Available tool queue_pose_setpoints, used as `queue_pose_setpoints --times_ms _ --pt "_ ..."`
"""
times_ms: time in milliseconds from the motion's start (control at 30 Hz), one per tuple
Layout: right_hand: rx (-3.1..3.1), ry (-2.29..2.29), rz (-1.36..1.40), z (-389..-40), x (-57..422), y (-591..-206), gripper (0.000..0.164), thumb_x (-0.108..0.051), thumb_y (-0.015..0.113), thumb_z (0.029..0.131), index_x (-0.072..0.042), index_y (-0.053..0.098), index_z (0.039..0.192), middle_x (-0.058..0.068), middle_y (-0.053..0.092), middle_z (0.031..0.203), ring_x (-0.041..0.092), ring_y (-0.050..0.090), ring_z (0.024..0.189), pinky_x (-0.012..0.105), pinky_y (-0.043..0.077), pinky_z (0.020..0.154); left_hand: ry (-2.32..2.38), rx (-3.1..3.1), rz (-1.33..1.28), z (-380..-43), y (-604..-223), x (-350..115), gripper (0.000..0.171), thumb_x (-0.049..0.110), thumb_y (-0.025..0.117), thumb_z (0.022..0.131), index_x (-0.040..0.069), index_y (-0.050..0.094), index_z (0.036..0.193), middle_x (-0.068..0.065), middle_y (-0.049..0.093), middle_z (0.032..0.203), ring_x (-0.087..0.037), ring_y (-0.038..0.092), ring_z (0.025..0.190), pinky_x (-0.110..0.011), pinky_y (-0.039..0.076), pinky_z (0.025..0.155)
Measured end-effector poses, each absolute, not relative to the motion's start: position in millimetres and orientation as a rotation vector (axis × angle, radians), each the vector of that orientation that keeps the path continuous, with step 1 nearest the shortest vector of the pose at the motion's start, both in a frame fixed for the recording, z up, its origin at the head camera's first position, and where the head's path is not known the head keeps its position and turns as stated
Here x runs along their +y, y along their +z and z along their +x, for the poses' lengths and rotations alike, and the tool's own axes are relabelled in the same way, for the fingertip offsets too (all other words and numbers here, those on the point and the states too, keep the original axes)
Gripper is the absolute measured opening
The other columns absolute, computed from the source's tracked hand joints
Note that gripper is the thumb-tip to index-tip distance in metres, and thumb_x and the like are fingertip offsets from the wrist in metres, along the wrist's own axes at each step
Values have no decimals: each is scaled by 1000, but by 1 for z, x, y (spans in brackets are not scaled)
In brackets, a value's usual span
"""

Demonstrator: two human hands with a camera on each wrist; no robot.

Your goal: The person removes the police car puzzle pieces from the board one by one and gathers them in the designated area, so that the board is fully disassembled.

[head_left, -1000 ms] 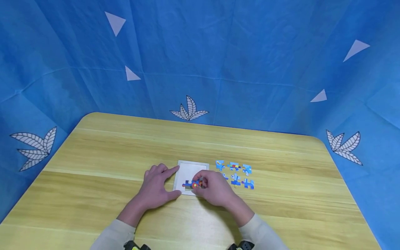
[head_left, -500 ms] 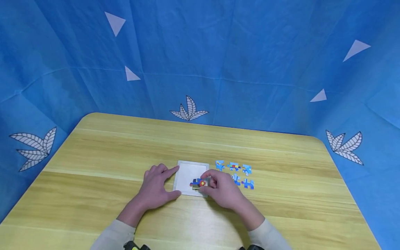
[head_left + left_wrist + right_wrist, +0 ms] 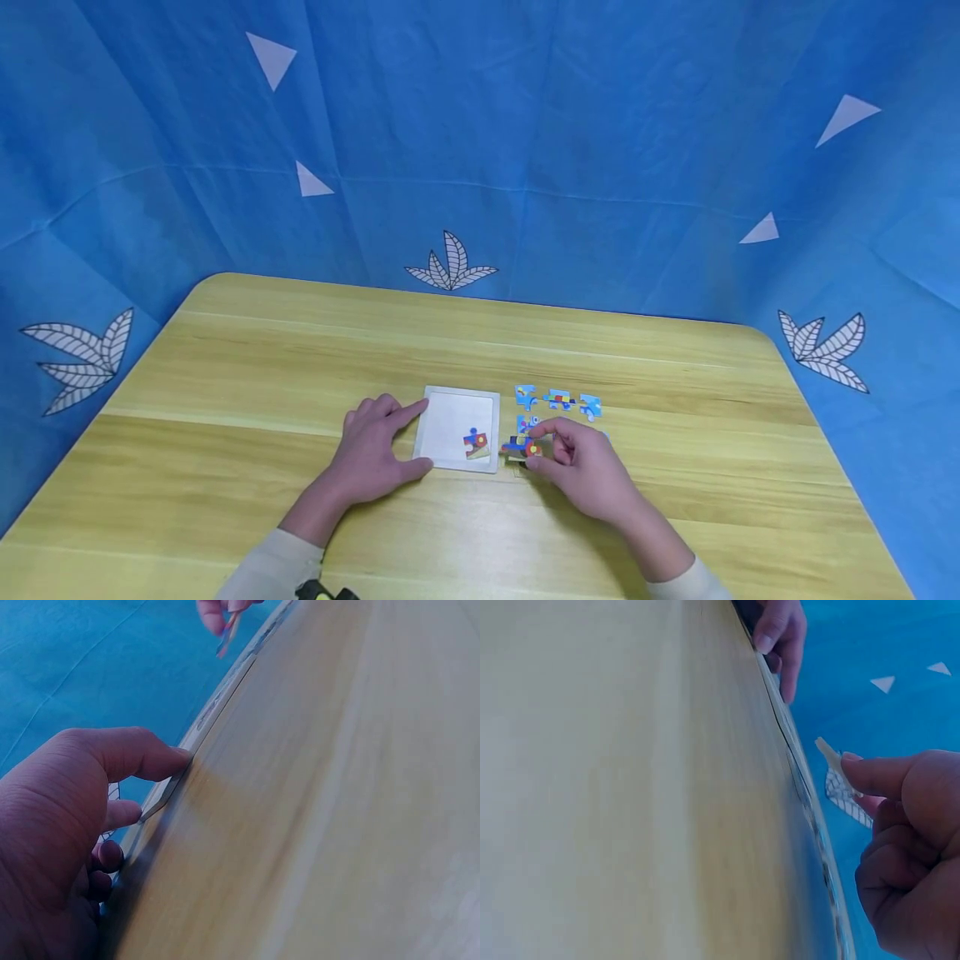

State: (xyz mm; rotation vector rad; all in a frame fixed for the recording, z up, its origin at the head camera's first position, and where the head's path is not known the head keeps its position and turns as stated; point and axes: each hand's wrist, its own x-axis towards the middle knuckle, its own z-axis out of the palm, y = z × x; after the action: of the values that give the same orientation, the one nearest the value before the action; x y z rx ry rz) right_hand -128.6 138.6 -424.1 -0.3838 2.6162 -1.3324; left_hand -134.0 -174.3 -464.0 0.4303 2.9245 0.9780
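Observation:
A white square puzzle tray (image 3: 447, 427) lies on the table in the head view. Its left edge is touched by the spread thumb and index finger of my left hand (image 3: 375, 454). In the left wrist view, the thumb (image 3: 169, 759) presses against the tray's side. One red and blue jigsaw piece (image 3: 477, 443) lies in the tray's lower right part. Just beyond the tray's right edge, my right hand (image 3: 596, 483) pinches another jigsaw piece (image 3: 514, 447), blue with a red and yellow round. The right wrist view shows this piece (image 3: 828, 754) edge-on, raised above the table.
Several loose blue jigsaw pieces lie right of the tray, among them a back-row piece (image 3: 558, 399) and a nearer one (image 3: 527, 424). My right hand partly covers the nearer row. A blue cloth (image 3: 480, 150) hangs behind the wooden table (image 3: 300, 358).
My right hand has carried its piece rightward from over the tray to beyond the right edge. The piece lying in the tray is now uncovered. My left hand has stayed put.

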Motion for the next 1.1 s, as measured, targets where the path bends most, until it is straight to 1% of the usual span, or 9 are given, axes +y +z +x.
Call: queue_pose_setpoints --times_ms 133,267,467,567,700,833,1100 --pt "2635 -1321 -325 -123 153 -425 25 -12 81 84 -16 71 107 -9 36 58 5 34 51 28 41 59 981 2925 429 -134 -464 -174 82 41 84 72 14 57 144 4 46 100 -19 38 92 -39 25 81" --pt "2643 -1318 -301 -120 165 -426 25 -12 81 84 -15 71 107 -9 37 59 6 34 52 29 42 63 978 2933 431 -134 -464 -174 82 41 84 71 13 57 143 4 46 100 -19 39 92 -39 25 81" --pt "2638 -1326 -292 -115 178 -428 24 -13 81 84 -12 71 106 -9 36 59 5 33 52 29 42 64 986 2934 442 -134 -464 -173 82 41 84 71 13 57 143 4 46 99 -19 39 92 -39 26 81" --pt "2644 -1312 -287 -113 182 -428 24 -14 81 84 -12 71 106 -9 36 58 5 33 52 29 44 68 991 2934 439 -134 -464 -173 82 41 84 71 13 57 143 3 47 100 -19 39 92 -40 26 81" --pt "2666 -1240 -263 -112 185 -429 24 -14 82 83 -13 71 104 -9 38 57 5 34 51 28 42 63 984 2933 435 -134 -464 -173 82 41 84 71 13 57 144 3 47 100 -19 39 92 -40 26 81" --pt "2689 -1177 -263 -111 188 -430 23 -14 83 82 -14 71 101 -9 39 57 5 34 51 27 37 55 982 2934 435 -134 -463 -173 82 41 84 72 13 57 144 3 47 100 -19 39 91 -39 26 81" --pt "2687 -1167 -273 -111 189 -433 23 -12 84 81 -15 71 100 -10 39 56 4 34 50 27 37 55 985 2929 431 -134 -464 -174 82 41 84 72 14 57 144 4 46 99 -19 38 91 -39 25 81"
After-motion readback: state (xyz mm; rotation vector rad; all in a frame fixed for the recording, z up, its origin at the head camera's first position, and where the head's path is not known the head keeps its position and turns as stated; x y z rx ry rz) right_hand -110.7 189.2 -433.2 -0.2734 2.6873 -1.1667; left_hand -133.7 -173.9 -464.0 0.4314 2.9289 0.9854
